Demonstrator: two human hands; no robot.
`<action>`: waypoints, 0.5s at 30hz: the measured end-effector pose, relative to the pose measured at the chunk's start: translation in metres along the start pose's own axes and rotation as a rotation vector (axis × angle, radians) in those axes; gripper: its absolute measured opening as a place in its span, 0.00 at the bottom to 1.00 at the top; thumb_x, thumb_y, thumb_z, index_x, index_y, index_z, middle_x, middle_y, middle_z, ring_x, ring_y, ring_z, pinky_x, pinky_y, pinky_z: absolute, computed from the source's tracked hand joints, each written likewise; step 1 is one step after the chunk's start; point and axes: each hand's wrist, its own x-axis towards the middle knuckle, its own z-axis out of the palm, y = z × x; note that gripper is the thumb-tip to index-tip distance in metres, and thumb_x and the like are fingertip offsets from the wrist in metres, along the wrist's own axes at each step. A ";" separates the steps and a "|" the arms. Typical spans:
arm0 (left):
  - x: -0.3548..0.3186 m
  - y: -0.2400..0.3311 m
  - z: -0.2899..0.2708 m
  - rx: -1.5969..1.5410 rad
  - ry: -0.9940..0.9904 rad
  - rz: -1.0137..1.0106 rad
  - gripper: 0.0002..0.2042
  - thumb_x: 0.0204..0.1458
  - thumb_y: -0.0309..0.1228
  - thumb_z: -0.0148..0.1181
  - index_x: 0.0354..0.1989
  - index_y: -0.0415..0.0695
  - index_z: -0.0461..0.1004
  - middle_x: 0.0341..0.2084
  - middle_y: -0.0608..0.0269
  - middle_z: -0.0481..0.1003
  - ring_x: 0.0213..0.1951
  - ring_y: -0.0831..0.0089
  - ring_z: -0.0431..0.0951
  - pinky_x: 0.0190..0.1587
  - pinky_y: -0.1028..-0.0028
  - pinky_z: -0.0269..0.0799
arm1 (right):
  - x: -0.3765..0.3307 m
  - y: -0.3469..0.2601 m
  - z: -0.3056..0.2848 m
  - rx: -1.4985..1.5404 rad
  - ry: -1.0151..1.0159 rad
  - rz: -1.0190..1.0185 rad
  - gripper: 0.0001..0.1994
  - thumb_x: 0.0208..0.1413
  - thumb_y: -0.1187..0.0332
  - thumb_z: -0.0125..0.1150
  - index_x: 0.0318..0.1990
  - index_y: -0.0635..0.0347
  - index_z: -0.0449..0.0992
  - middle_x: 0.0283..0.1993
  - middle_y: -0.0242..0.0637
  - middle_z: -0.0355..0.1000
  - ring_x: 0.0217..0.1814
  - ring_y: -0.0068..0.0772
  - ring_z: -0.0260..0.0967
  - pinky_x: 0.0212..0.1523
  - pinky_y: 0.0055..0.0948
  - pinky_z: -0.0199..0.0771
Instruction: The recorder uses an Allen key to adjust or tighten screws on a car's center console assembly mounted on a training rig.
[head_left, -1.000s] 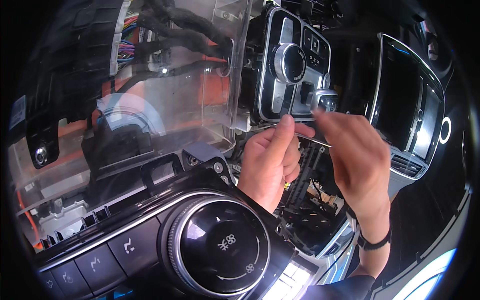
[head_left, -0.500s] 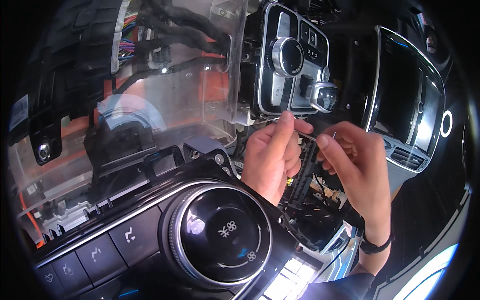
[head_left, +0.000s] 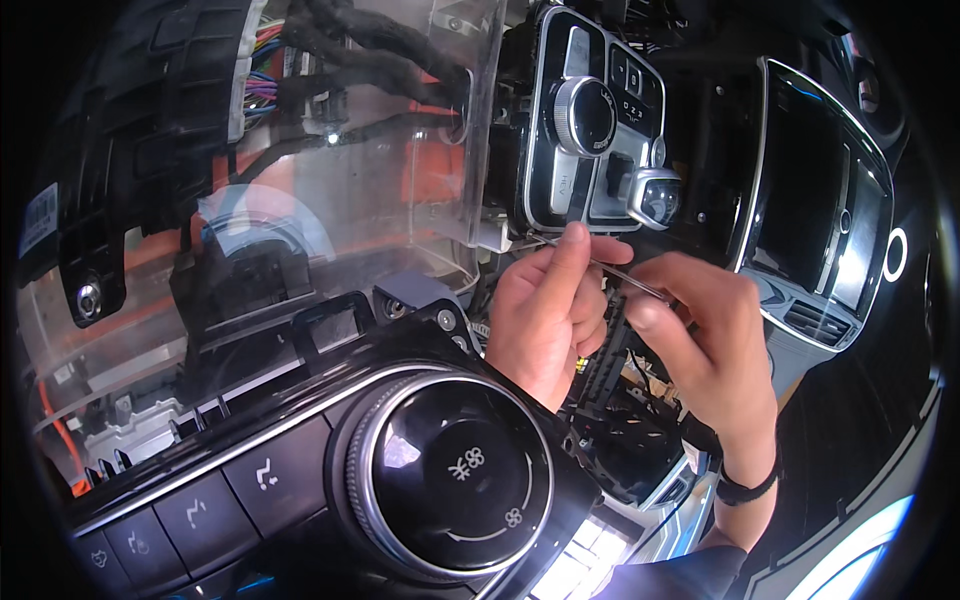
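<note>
Spanning both hands, thin metal rod.

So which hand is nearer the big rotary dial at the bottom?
Left. The left hand sits just above the dial's upper right edge, pinching a thin rod. The right hand is farther right, holding the rod's other end.

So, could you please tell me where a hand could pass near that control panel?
Little room: both hands crowd the thin metal rod under the silver control panel. The dark gap between panel and touchscreen looks freest; wiring fills the cavity below.
</note>
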 end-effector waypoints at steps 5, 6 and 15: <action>0.001 0.000 0.000 -0.018 -0.017 -0.016 0.22 0.68 0.47 0.49 0.45 0.37 0.75 0.13 0.81 0.52 0.15 0.89 0.49 0.19 0.81 0.46 | -0.003 -0.006 -0.002 0.635 -0.112 0.416 0.17 0.66 0.58 0.58 0.32 0.66 0.76 0.26 0.35 0.75 0.24 0.19 0.71 0.23 0.18 0.66; 0.001 0.000 0.000 -0.009 -0.022 -0.011 0.22 0.68 0.47 0.49 0.45 0.37 0.75 0.13 0.81 0.52 0.15 0.89 0.49 0.19 0.81 0.46 | -0.002 -0.007 -0.002 0.661 -0.104 0.432 0.17 0.66 0.59 0.57 0.32 0.66 0.76 0.27 0.34 0.75 0.25 0.18 0.71 0.23 0.17 0.66; -0.001 0.003 0.000 0.005 -0.043 -0.026 0.21 0.69 0.47 0.46 0.50 0.39 0.74 0.14 0.79 0.50 0.17 0.86 0.48 0.22 0.80 0.48 | 0.001 -0.003 0.009 -0.589 0.275 -0.295 0.11 0.44 0.83 0.66 0.37 0.66 0.78 0.36 0.43 0.77 0.34 0.45 0.76 0.31 0.32 0.74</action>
